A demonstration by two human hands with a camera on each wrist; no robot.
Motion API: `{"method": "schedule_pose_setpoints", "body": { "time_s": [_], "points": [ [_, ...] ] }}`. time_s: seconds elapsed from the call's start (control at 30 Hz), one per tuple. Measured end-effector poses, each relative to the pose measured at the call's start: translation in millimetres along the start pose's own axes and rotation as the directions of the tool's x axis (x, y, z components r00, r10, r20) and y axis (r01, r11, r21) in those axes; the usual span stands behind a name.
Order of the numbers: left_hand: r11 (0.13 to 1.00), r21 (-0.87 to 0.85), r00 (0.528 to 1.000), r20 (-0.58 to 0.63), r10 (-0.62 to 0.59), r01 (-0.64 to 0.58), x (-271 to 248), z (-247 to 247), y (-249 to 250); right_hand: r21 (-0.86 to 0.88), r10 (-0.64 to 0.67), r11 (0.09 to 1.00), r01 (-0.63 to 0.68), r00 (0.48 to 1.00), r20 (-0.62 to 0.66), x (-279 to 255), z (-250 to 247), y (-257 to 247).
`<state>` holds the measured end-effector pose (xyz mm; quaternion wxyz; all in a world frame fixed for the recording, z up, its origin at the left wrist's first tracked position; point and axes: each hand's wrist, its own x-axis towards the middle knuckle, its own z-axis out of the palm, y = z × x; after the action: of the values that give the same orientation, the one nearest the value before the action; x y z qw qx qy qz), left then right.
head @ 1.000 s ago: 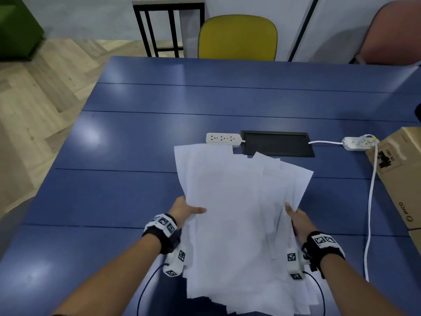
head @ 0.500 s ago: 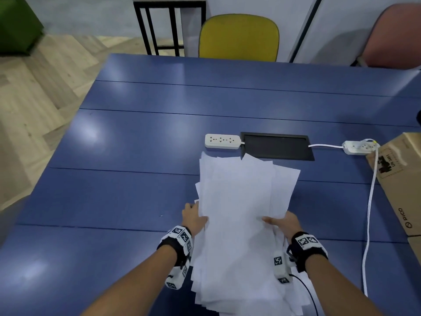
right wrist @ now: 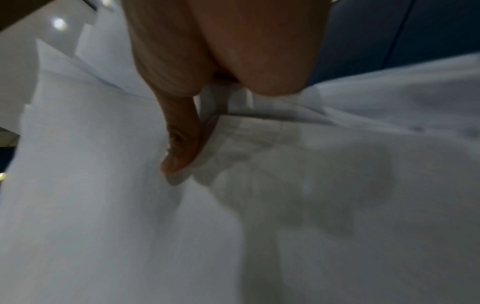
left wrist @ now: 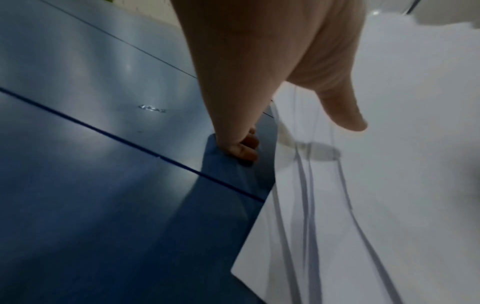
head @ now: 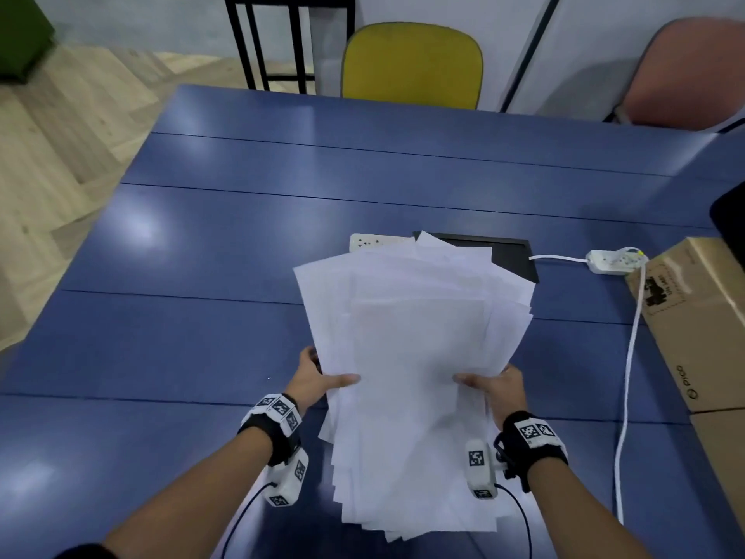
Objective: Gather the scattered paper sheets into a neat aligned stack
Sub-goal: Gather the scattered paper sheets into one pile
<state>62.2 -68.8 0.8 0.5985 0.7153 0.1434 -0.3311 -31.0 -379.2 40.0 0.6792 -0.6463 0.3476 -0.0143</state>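
A loose bundle of white paper sheets (head: 415,357) is held up over the blue table (head: 181,316), its edges fanned and uneven at top and bottom. My left hand (head: 318,379) grips the bundle's left edge, thumb on top and fingers underneath. In the left wrist view the thumb (left wrist: 340,111) lies on the paper (left wrist: 389,185) and the fingertips (left wrist: 244,148) curl below. My right hand (head: 490,387) grips the right edge the same way. The right wrist view shows its thumb (right wrist: 182,148) pressing on the sheets (right wrist: 103,226).
A white power strip (head: 365,242) and a black flap (head: 512,256) lie just behind the paper. A second power strip (head: 614,261) with a white cable (head: 629,377) runs down the right. A cardboard box (head: 701,328) stands at the right edge. Yellow chair (head: 411,64) beyond the table.
The sheets have been drawn together from a wide spread into a narrower bundle. Both hands have moved inward, and their thumbs now lie on top of the sheets.
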Motion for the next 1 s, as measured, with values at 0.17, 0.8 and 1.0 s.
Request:
{"method": "schedule_pose_setpoints", "body": {
  "time_s": [0.17, 0.8, 1.0],
  "points": [
    [0.999, 0.013, 0.991, 0.126, -0.041, 0.040, -12, -1, 11, -0.006, -0.021, 1.000, 0.021, 0.996, 0.089, -7, 11, -13],
    [0.830, -0.131, 0.830, -0.240, 0.504, -0.542, -99, 14, 129, 0.078, -0.338, 0.931, 0.358, 0.921, -0.196, -55, 27, -103],
    [0.827, -0.095, 0.826, -0.192, 0.531, -0.554, -95, 9, 126, 0.065, -0.298, 0.951, 0.301, 0.953, -0.058, -55, 22, -105]
  ]
}}
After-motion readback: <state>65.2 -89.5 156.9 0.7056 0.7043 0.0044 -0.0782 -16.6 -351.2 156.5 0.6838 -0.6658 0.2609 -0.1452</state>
